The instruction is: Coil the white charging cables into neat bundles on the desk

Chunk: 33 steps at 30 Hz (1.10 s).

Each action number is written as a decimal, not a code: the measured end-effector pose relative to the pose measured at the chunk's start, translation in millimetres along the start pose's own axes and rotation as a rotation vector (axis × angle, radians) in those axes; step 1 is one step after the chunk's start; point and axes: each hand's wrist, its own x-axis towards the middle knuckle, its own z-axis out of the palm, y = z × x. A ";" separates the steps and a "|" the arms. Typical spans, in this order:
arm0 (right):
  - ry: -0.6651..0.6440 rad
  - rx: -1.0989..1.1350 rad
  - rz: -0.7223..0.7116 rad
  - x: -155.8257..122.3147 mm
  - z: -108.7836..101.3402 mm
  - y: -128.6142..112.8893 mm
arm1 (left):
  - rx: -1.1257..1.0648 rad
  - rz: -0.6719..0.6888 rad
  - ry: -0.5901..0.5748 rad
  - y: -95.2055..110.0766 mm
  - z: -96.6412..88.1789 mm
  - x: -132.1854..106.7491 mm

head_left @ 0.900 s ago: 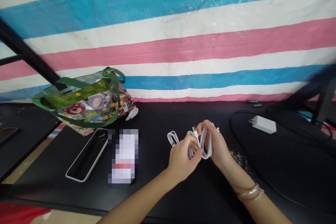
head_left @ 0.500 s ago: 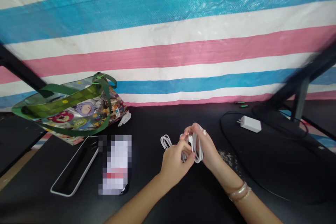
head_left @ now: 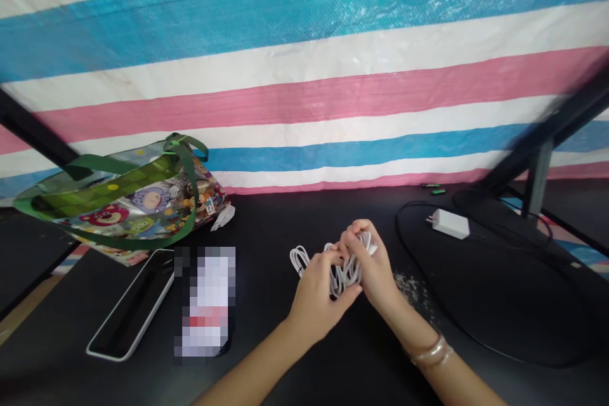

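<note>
L hand [head_left: 310,297] & R hand [head_left: 377,273]: fingers [head_left: 356,246] curled round white cable [head_left: 352,273], can't tell from here if >1; shd be light, bendy, best pinched mid-coil.

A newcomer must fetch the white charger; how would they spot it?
On the black table, look right of the right hand. Near a curving black cable lies the charger, prongs pointing left: unlike that cable and small green objects behind, it's a white block.
</note>
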 end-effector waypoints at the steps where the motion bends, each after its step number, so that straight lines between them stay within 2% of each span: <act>1: 0.002 -0.068 -0.041 -1.5 1.3 -0.6 | 0.047 0.017 -0.010 0.8 0.6 -0.5; 6: -0.062 -0.332 -0.139 -6.5 4.8 -2.2 | 0.129 0.085 -0.035 1.3 3.0 -1.0; 13: -0.149 -0.302 -0.140 -8.6 7.3 -4.5 | 0.135 0.067 0.008 2.7 4.2 -0.8; 18: -0.197 -0.311 -0.127 -11.3 5.7 -6.3 | 0.121 0.080 -0.027 7.3 2.8 0.0; 24: -0.109 -0.293 -0.090 -14.2 7.9 -3.2 | 0.086 -0.009 0.002 5.1 1.8 -2.1; 28: -0.157 -0.308 -0.095 -13.0 5.1 -3.4 | -0.019 -0.114 -0.007 0.5 1.9 -2.2; 31: -0.217 -0.320 -0.133 -10.7 1.5 -6.1 | -0.107 -0.132 -0.010 -1.8 1.7 -0.7; 33: -0.212 -0.318 -0.148 -9.7 1.1 -8.1 | -0.118 -0.141 0.005 -2.7 1.3 0.3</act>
